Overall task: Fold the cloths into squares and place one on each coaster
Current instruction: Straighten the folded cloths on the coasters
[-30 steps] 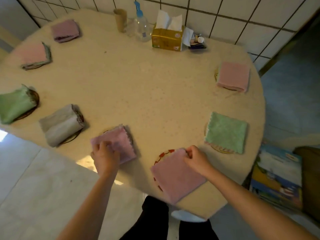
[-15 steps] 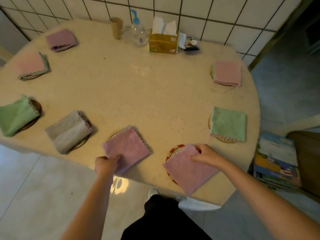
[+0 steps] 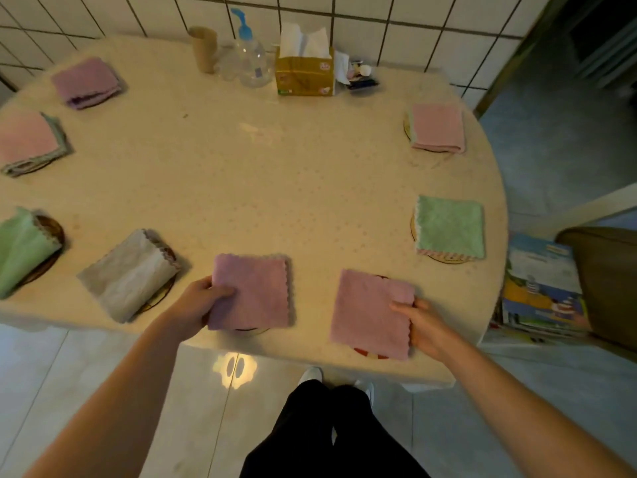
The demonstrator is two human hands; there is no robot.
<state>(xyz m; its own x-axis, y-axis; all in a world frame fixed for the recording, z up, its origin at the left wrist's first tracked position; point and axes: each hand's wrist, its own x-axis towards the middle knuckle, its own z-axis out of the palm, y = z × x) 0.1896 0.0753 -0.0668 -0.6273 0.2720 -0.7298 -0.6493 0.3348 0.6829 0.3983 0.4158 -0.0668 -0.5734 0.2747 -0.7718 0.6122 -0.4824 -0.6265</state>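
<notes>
Two folded cloths lie near the front edge of the round table (image 3: 262, 188). My left hand (image 3: 200, 303) pinches the left edge of a purple square cloth (image 3: 253, 291), which covers a coaster whose rim (image 3: 250, 330) peeks out below. My right hand (image 3: 422, 326) grips the right edge of a pink square cloth (image 3: 370, 312) lying on a red-and-white coaster (image 3: 370, 353). Other folded cloths rest on coasters around the table: green (image 3: 450, 231), pink (image 3: 437, 127), grey (image 3: 129, 274), green (image 3: 19, 248), pink (image 3: 29, 141) and purple (image 3: 86, 81).
At the back of the table stand a cardboard tube (image 3: 204, 48), a pump bottle (image 3: 251, 55) and a tissue box (image 3: 305, 70), with small items beside it. A stack of books (image 3: 541, 288) and a brown seat (image 3: 606, 281) are at the right. Tiled wall behind.
Both hands turned their cloths on the coasters so the edges sit squarer to me. My left hand shifted to the purple cloth's left edge, my right hand to the pink cloth's right edge.
</notes>
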